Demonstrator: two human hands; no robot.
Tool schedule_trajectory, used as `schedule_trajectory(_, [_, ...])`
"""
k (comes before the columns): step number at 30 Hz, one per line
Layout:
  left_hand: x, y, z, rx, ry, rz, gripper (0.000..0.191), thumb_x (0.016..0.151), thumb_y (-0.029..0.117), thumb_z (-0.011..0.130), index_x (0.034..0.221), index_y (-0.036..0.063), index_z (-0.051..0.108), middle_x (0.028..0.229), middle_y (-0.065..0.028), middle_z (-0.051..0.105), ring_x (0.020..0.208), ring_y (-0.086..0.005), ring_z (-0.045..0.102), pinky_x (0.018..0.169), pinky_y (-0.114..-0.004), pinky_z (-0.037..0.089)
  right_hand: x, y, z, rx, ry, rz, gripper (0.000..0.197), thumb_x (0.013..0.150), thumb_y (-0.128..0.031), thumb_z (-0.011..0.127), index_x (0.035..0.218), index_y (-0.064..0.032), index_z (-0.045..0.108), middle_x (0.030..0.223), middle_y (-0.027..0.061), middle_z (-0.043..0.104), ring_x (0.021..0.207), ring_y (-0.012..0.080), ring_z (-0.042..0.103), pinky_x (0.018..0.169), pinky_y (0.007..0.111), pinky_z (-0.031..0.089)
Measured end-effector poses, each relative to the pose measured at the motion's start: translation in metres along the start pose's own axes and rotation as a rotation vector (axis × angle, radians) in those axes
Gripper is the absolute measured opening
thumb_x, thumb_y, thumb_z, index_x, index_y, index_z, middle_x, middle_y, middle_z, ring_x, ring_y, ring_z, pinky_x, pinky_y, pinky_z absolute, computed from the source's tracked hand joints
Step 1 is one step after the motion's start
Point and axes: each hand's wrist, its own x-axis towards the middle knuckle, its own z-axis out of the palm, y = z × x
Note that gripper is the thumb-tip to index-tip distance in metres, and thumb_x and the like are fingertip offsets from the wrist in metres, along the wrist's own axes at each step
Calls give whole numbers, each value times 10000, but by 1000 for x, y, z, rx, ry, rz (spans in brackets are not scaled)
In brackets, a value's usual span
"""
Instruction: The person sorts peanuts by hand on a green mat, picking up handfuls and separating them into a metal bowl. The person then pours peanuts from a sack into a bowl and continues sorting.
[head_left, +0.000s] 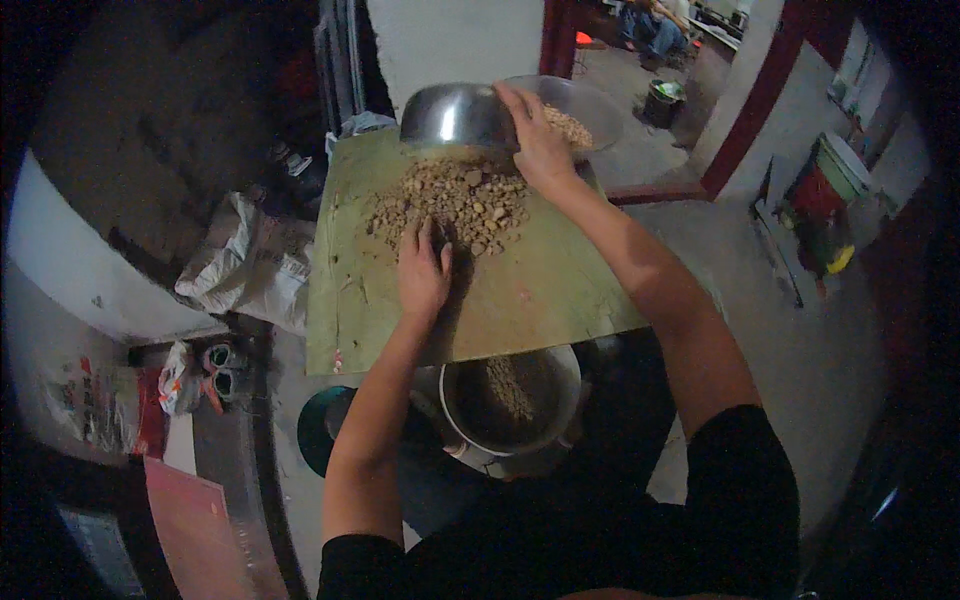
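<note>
A pile of small brown lumps, perhaps nuts or beans, lies loose on a worn greenish tabletop. My left hand rests at the near edge of the pile, thumb apart and fingertips among the pieces. At the far edge my right hand grips the right side of a shiny metal bowl; the inside of this bowl is hidden. Just behind that hand stands a translucent plastic basin with paler pieces in it. Below the near table edge, a round pot contains some small pieces.
White woven sacks slump left of the table. Shoes sit at lower left. Rightward are a pale bucket and a doorway with a dark red frame. Beyond it are a dark bucket and a seated person.
</note>
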Motion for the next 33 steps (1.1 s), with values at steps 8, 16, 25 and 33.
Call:
schedule_trajectory(8, [6, 122, 28, -153, -178, 263, 429, 815, 89, 587, 1234, 84, 493, 1186, -166, 496, 1080, -363, 487, 919, -414, 421, -112, 172, -99, 346, 616, 188, 743, 765, -1, 524, 1436, -102, 221, 1387, 175, 385, 1254, 298, 412, 1016, 383, 351])
schedule_trajectory(16, [38, 265, 139, -241, -752, 646, 506, 778, 137, 658, 1250, 86, 483, 1210, -168, 479, 1110, -377, 473, 932, -388, 423, -437, 358, -77, 218, 480, 1186, 609, 853, -200, 583, 1382, -62, 315, 1377, 174, 384, 1229, 317, 416, 980, 390, 372])
schedule_trajectory(25, [-27, 309, 368, 553, -1092, 1167, 719, 750, 308, 698, 1358, 140, 353, 1272, -148, 465, 1156, -337, 475, 874, -528, 446, -751, 228, 87, 367, 168, 1376, 616, 833, -286, 516, 1361, -7, 364, 1428, 195, 333, 1342, 320, 266, 1122, 367, 162])
schedule_trajectory(33, [-44, 305, 474, 271, -1207, 569, 257, 831, 184, 542, 1015, 24, 622, 896, -178, 632, 848, -349, 622, 760, -450, 484, -634, 336, 133, 643, 239, 1618, 447, 912, -289, 486, 1266, -17, 457, 1213, 192, 531, 1081, 331, 516, 923, 421, 404])
